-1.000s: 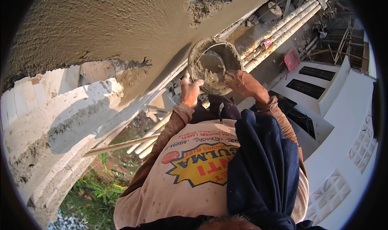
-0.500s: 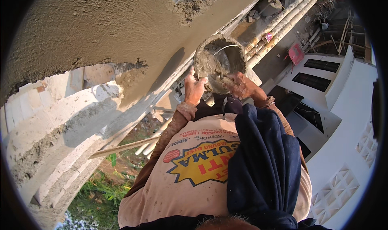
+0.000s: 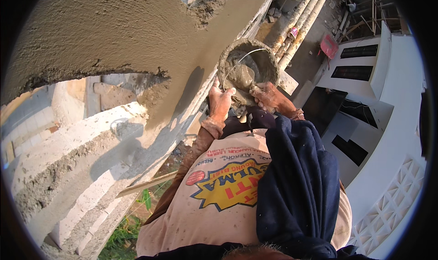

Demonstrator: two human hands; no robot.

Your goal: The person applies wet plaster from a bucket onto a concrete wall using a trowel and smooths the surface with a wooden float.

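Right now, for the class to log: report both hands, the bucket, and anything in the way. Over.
Left hand gripping bucket at its near left side. Right hand closed, apparently on a trowel. Mortar inside; thin handle crosses the mouth.

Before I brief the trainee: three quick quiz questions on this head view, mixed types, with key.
1. Multiple choice: what colour is the cloth draped over the shirt?
A) red
B) dark blue
C) white

2. True or false: the left hand and the right hand are both at the bucket.

3. Short answer: in this view, on which side of the bucket does the broad grey-brown plastered surface lie?

Key:
1. B, dark blue
2. True, both are at its near side
3. Left
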